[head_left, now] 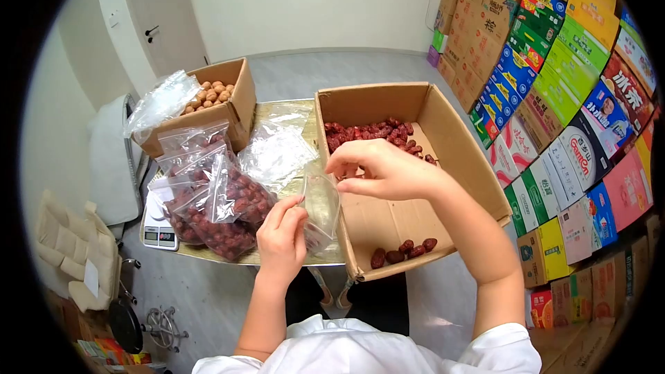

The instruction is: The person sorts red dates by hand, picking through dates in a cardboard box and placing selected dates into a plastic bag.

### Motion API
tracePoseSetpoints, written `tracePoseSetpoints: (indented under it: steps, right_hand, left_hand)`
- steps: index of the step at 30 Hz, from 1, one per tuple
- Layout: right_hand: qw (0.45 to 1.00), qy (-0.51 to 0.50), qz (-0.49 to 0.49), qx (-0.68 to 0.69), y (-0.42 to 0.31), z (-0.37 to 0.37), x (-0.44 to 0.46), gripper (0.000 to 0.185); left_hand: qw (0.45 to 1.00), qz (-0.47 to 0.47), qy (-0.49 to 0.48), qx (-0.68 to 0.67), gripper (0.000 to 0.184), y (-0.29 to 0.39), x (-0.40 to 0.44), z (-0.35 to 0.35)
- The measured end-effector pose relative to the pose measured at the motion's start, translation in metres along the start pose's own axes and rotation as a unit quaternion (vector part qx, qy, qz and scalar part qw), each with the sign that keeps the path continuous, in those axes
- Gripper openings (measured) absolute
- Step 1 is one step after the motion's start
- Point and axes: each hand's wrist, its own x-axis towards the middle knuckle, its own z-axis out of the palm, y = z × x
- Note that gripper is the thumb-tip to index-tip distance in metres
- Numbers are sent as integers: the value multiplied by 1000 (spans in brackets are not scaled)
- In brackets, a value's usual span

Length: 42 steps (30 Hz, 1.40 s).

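Note:
My left hand (282,234) pinches the edge of a clear plastic zip bag (318,218), which hangs over the table beside the cardboard box (471,166). My right hand (377,170) is curled at the bag's mouth, above the box's left wall. Something dark reddish shows between its fingers, but I cannot tell whether they hold it. Dried red dates (374,131) are heaped at the box's far end, partly behind that hand. Several more dates (405,253) lie at its near end. Left of my left hand, filled zip bags of dates (228,201) are piled together.
Flat clear bags (277,152) lie mid-table. A box of walnuts (239,104), with plastic bags (163,104) over its edge, stands at the back left. A digital scale (160,235) sits at the left edge. Stacked cartons (547,97) line the right; an office chair (76,256) is lower left.

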Motion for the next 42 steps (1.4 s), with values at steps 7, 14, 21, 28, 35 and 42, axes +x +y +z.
tracePoseSetpoints:
  steps: [7, 14, 21, 28, 35, 42]
  right_hand:
    - [934, -275, 218, -70, 41, 3, -52, 36]
    - [825, -451, 312, -134, 66, 38, -84, 70]
    - [790, -469, 350, -183, 67, 50, -87, 69]
    - [777, -456, 398, -175, 78, 49, -105, 63]
    - [831, -412, 374, -15, 90, 50, -112, 60]
    - [826, -356, 393, 190, 74, 63, -88, 69]
  left_hand:
    - [999, -15, -21, -23, 16, -3, 0, 1]
    - [998, -26, -36, -42, 19, -9, 0, 6]
    - [998, -7, -43, -42, 17, -11, 2, 13]
    - [998, -3, -50, -50, 19, -12, 6, 14]
    - [998, -6, -52, -48, 17, -12, 7, 18]
    - [997, -7, -56, -48, 17, -9, 5, 12]
